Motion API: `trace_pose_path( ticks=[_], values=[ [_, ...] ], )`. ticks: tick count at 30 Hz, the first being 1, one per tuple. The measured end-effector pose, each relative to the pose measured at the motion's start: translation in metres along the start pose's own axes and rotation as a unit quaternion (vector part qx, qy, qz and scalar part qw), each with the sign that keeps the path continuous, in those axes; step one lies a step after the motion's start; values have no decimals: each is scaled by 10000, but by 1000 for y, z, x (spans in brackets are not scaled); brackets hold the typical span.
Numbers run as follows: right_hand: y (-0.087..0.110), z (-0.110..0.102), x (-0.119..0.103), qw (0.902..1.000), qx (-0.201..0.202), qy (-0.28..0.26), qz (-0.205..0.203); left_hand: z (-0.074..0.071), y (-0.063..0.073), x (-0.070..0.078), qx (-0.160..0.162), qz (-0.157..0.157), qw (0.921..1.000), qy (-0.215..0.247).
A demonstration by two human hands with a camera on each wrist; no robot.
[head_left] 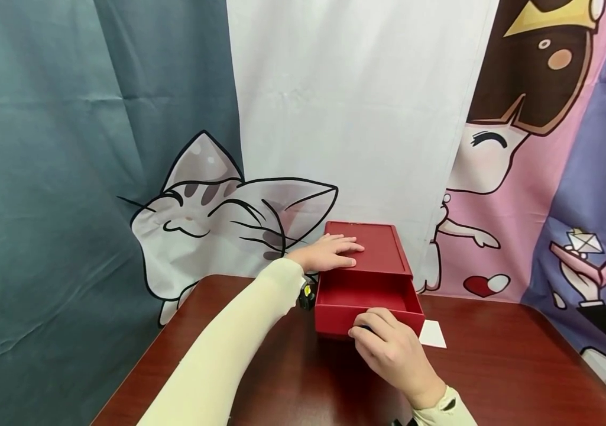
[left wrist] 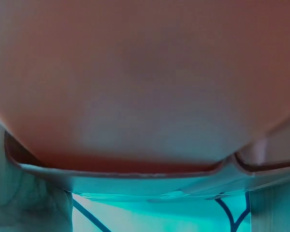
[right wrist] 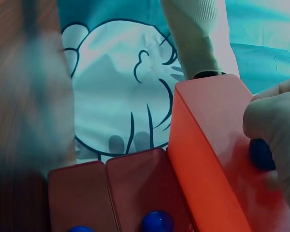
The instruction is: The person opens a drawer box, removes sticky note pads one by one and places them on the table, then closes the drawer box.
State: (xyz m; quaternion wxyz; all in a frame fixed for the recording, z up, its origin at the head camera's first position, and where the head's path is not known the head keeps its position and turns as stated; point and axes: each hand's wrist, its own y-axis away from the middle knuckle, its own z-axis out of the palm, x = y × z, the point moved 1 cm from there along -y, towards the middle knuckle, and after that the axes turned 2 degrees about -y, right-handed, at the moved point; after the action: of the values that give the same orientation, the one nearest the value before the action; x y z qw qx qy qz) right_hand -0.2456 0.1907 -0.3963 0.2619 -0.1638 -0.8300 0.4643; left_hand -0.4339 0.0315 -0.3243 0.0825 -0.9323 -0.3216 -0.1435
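Observation:
A red drawer box (head_left: 382, 242) stands near the back of the table, its top drawer (head_left: 329, 319) pulled partway out. No contents show in the visible part of that drawer. My left hand (head_left: 329, 251) rests on the box's top, fingers extended. At the drawer's front, the fingers of my right hand (head_left: 390, 349) pinch a dark blue round knob (right wrist: 262, 154). The right wrist view also shows two closed drawer fronts (right wrist: 140, 183), each with a blue knob (right wrist: 158, 222). A blurred surface fills most of the left wrist view.
A white card (head_left: 433, 334) lies on the dark red-brown table (head_left: 494, 355), right of the drawer box. Close behind hangs a cartoon-printed curtain (head_left: 356, 118). A small black device with a yellow mark (head_left: 307, 294) sits by the left wrist.

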Motion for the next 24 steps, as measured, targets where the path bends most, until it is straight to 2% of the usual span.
trace_pose_path(
  ticks=[6,15,20,24],
  values=[
    [0,0,1,9998,67,100,153,-1,-1,1,-20,32,10000,5],
    [5,4,7,9992,-51,82,389,-1,-1,1,-82,33,10000,27],
    [9,7,11,9970,-284,-47,717,-2,-1,0,-105,8,9999,19],
    [13,10,14,9949,-255,-79,975,-2,-2,1,-154,-1,9999,48]
  ],
)
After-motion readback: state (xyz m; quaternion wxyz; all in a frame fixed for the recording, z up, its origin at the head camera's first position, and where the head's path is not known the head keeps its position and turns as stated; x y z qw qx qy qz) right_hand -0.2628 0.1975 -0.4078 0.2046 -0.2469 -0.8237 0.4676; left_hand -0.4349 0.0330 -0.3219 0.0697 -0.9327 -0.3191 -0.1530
